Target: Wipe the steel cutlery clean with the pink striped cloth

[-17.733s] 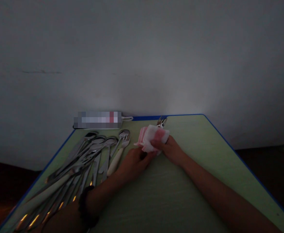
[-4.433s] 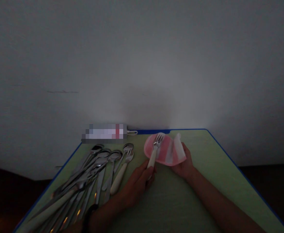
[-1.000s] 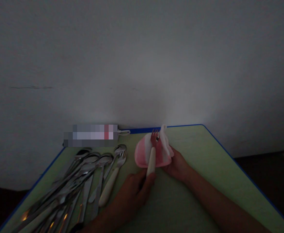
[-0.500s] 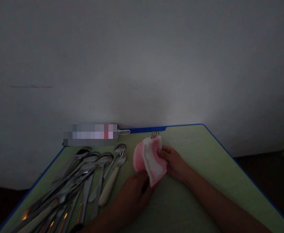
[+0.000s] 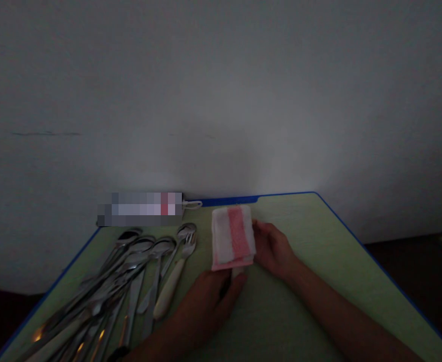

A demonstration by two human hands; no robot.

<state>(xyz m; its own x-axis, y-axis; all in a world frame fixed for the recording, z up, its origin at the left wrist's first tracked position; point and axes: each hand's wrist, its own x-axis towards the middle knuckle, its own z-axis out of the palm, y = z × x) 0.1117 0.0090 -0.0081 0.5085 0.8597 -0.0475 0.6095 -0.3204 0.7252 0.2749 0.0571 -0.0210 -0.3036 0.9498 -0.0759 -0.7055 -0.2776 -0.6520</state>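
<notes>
My left hand (image 5: pixel 215 296) is closed round a pale handle (image 5: pixel 238 273), just below a folded pink-and-white cloth (image 5: pixel 231 236). That handle belongs to a fork, whose tines the cloth now hides. My right hand (image 5: pixel 275 250) grips the cloth at its right edge, with the fingertips partly hidden behind it. Left of my left hand lies another fork (image 5: pixel 175 281) with a cream handle, its tines pointing away from me. Beside it is a spoon (image 5: pixel 186 231).
A pile of metal spoons, forks and other cutlery (image 5: pixel 118 281) covers the table's left side. At the back left sits a blurred-out box-like object (image 5: pixel 141 208) with a white loop (image 5: pixel 193 204). The green table (image 5: pixel 319 241) has a blue edge and meets a grey wall (image 5: pixel 221 100).
The cloth has been turned over the fork's head, so the tines that stuck out at the top are covered. My right hand has shifted slightly right; my left hand stays about where it was.
</notes>
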